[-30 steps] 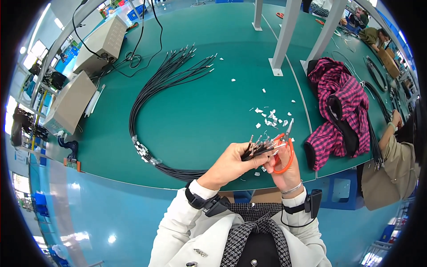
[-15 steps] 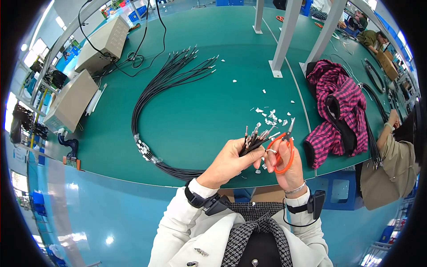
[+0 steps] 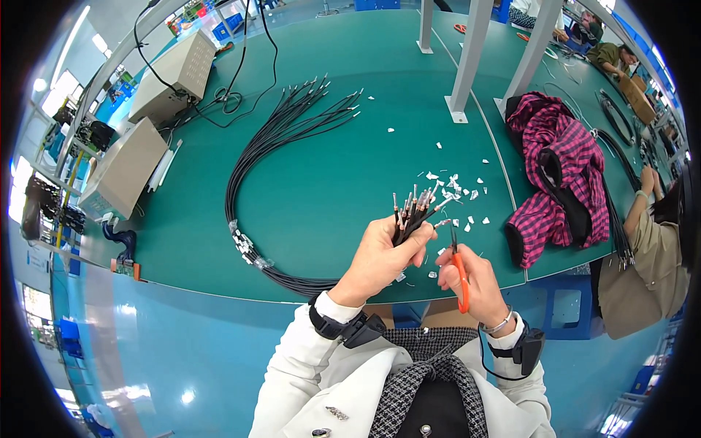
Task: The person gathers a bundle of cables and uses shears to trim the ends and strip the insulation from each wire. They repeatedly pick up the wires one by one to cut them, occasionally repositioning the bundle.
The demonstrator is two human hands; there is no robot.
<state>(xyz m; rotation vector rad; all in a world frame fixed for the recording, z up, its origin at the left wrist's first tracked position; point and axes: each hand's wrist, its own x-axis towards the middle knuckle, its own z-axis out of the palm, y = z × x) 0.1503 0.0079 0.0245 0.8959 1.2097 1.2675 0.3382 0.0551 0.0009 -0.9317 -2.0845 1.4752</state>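
Observation:
A bundle of thin black cables (image 3: 231, 182) curves across the green table, its far ends fanned out. My left hand (image 3: 380, 257) is closed around the near ends, whose stripped silvery and coppery tips (image 3: 416, 208) stick up above the fingers. Close by on the right, my right hand (image 3: 478, 281) grips small scissors (image 3: 460, 274) with orange handles, the dark blades pointing up. The blades are apart from the cable tips. White scraps (image 3: 453, 182) lie scattered just beyond both hands. Clear wrap and white labels (image 3: 244, 244) ring the bundle at the left.
Two beige metal boxes (image 3: 123, 171) stand at the left with black leads. A pink-and-black checked garment (image 3: 558, 175) lies at the right, near grey posts (image 3: 471, 62). At the far right, a co-worker's arm (image 3: 639, 212) is beside more black cables.
My right hand has drawn down and away from the cable tips, and the scissors have turned so their blades point upward. The left hand keeps its hold on the cables.

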